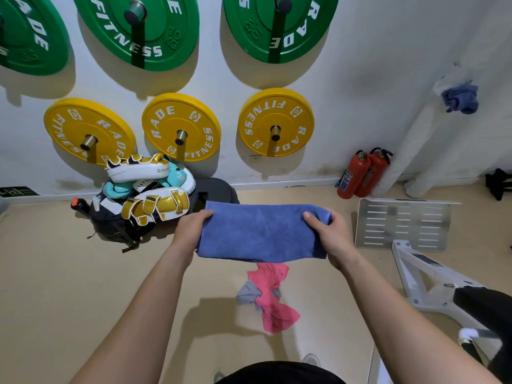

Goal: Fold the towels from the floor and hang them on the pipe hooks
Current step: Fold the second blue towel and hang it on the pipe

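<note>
- Towels first, down by the feet: a pink towel [273, 297] lies crumpled on the floor [83, 273], tangled over a grey towel [246, 295]. Neither has been folded yet.
- Just beyond them, the blue towel [263, 231] is up in the air at arm's length, already folded into a flat band.
- The left hand [191, 228] pinches the band's left short end, thumb on top and fingers tucked under. The right hand [329, 234] does the same at the right end. Both hands are clamped on the cloth.
- Here's the line that matters: the band's long axis runs side to side across the body, straight from one hand to the other. Another fold would bring the two ends together, by my reading.
- Further out, a bag piled with boxing pads [144, 198] sits on the left by the wall, and fire extinguishers [363, 173] stand on the right.
- Far right, the white pipe [415, 134] climbs the wall with a hanging towel [460, 99] bunched on it. The hooks are too small to make out.
- So the pipe lies off the right end of the band, and the right hand looks the nearer one to lead the carry.
</note>
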A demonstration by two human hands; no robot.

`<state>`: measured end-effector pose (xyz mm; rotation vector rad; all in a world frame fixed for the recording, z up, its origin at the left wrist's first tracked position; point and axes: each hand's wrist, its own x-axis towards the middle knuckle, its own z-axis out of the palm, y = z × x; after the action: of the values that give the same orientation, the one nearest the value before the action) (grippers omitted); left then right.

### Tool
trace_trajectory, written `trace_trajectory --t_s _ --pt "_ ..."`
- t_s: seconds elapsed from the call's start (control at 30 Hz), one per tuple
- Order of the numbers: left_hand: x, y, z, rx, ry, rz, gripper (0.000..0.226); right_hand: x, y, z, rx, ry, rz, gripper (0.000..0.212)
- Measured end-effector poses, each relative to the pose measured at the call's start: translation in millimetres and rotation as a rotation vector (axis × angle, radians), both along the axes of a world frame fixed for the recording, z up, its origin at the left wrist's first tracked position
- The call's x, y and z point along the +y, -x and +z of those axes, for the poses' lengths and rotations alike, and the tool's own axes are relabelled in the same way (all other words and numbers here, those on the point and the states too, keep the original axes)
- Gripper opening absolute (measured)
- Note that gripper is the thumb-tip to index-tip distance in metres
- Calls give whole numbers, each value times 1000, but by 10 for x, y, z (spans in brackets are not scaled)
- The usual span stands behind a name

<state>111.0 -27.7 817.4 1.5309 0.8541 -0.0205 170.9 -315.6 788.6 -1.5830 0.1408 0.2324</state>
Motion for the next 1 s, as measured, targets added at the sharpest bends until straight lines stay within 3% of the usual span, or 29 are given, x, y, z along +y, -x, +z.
trace_trajectory --t_s 0.17,0.37,0.5,0.63,0.7,0.77,0.87,1.0 --pt "-152 17 -225 54 -67 -37 25 31 -30 29 -50 74 -5 21" --pt "-73 -64 -242 31 -196 114 27 -119 -59 -53 113 49 70 30" --pt "-75 -119 -200 6 -394 83 21 -102 -50 -136 102 91 2 23" --pt "-71 -134 -226 37 -691 -51 20 -49 -87 -206 23 285 -79 10" --pt "-70 -141 -223 41 -762 -78 22 -18 -102 -215 -2 401 -84 18" --pt "-78 -147 -213 45 -768 -56 25 14 -106 -223 -47 482 -81 25" --pt "-126 -138 -213 33 -735 -21 22 64 -69 -193 -109 513 -113 19" --pt "-290 -132 -260 -88 -635 28 20 147 11 -150 -137 534 -184 30"
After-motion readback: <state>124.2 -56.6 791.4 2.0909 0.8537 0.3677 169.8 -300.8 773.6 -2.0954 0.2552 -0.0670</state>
